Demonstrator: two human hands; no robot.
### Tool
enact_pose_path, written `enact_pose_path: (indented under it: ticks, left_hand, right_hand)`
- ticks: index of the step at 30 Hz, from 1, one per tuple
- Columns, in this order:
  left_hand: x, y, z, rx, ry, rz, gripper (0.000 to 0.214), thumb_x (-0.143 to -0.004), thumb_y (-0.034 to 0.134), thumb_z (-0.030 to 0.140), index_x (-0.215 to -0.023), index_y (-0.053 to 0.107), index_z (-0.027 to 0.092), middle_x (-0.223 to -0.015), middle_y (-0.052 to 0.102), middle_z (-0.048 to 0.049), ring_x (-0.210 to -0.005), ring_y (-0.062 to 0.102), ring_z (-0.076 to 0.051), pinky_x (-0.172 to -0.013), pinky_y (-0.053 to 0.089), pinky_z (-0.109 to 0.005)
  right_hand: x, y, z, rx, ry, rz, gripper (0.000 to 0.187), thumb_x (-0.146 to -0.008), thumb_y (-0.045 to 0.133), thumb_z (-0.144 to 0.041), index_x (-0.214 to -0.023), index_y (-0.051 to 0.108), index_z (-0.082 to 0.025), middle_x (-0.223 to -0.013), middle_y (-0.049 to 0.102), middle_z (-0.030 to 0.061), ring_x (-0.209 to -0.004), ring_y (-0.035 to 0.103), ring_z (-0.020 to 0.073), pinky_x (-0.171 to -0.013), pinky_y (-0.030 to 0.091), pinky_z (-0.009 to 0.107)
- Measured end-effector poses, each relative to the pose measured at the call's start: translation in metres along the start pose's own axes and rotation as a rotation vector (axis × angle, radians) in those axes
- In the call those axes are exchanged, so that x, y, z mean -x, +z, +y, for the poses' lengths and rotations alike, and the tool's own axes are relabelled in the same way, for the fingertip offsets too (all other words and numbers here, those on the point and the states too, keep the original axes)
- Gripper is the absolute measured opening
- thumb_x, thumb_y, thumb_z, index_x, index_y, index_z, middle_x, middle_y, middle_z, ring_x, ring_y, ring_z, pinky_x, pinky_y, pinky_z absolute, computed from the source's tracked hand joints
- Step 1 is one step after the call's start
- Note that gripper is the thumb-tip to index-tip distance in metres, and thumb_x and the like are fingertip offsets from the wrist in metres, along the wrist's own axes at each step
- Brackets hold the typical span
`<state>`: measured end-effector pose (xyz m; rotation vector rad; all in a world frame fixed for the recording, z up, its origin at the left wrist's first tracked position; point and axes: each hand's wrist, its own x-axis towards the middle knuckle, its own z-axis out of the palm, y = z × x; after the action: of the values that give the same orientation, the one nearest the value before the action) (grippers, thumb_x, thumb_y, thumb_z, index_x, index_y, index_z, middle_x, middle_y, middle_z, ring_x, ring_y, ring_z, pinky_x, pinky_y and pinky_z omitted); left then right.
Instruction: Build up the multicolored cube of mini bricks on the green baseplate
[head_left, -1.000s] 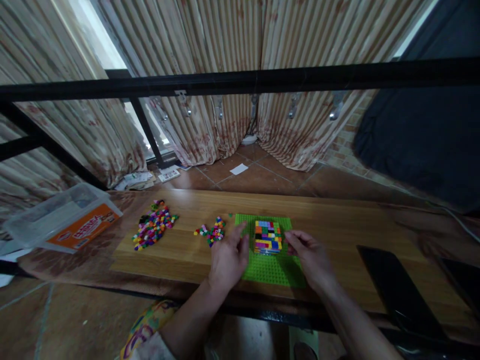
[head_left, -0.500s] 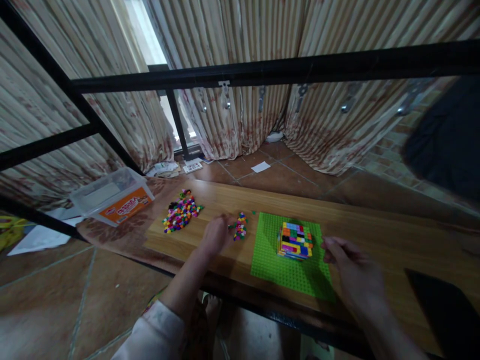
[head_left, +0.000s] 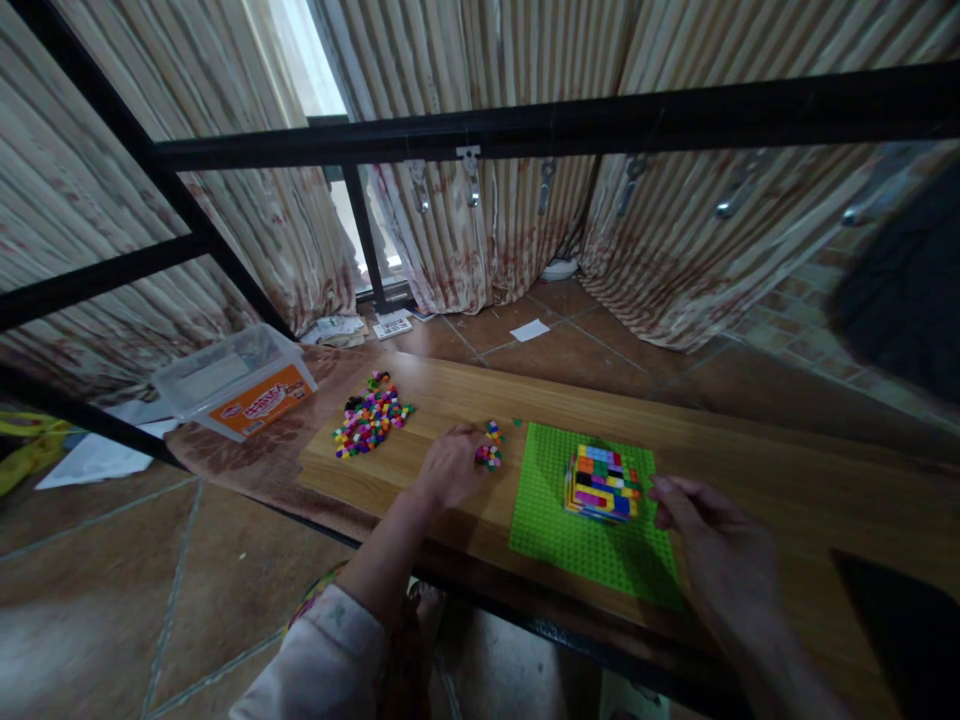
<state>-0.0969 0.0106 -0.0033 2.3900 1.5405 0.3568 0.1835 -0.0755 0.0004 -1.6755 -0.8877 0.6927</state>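
Observation:
My left hand rests on the wooden table with its fingers curled at a small heap of coloured bricks; what it pinches is too small to make out. A green baseplate lies to the right, carrying a multicoloured block of stacked bricks. My right hand hovers just right of that block, fingers loosely bent, thumb and fingertips close together, nothing visible in them.
A larger pile of coloured bricks lies at the table's left. A clear plastic box with an orange label sits at the left end. A black metal frame crosses overhead. A dark flat object lies far right. Curtains hang behind.
My left hand left the baseplate's edge and moved left to the small heap of bricks. My right hand drew slightly back from the block. The view swung left.

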Motion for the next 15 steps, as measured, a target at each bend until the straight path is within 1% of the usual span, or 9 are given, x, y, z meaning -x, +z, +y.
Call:
enact_pose_path:
  ticks: [3,6,12,15]
  left_hand:
    - [0.001,-0.001,-0.006,0.016,0.009,-0.027,0.035,-0.076,0.059,0.010,-0.106,0.071,0.023,-0.105,0.070,-0.0045,-0.101,0.063,-0.020,-0.095,0.049,-0.029]
    - [0.001,-0.003,-0.007,0.025,0.016,-0.021,0.042,-0.074,0.056,0.005,-0.109,0.070,0.021,-0.109,0.070,-0.0056,-0.105,0.062,-0.020,-0.097,0.048,-0.029]
    - [0.006,-0.001,0.006,0.002,0.070,-0.013,0.028,-0.077,0.058,0.010,-0.099,0.071,0.022,-0.105,0.069,-0.0057,-0.102,0.062,-0.021,-0.094,0.048,-0.031]
    - [0.008,0.002,0.014,-0.052,0.067,-0.023,0.025,-0.077,0.058,0.008,-0.096,0.070,0.020,-0.107,0.069,-0.0067,-0.105,0.061,-0.022,-0.100,0.045,-0.035]
  right_hand:
    - [0.001,0.000,-0.002,-0.022,0.001,0.010,0.029,-0.068,0.074,-0.048,-0.077,0.073,-0.020,-0.062,0.062,0.0001,-0.058,0.055,0.0154,-0.058,0.045,0.028]
    - [0.001,0.000,-0.005,-0.033,-0.003,0.007,0.029,-0.067,0.074,-0.048,-0.076,0.072,-0.020,-0.060,0.061,-0.0002,-0.057,0.054,0.0150,-0.058,0.044,0.028]
    - [0.002,0.001,-0.005,-0.040,-0.010,0.001,0.028,-0.067,0.075,-0.047,-0.076,0.073,-0.020,-0.060,0.061,0.0000,-0.057,0.054,0.0146,-0.056,0.043,0.028]
    - [0.001,0.002,-0.003,-0.054,-0.010,-0.009,0.028,-0.068,0.075,-0.047,-0.076,0.073,-0.020,-0.059,0.060,-0.0009,-0.056,0.053,0.0141,-0.056,0.042,0.027]
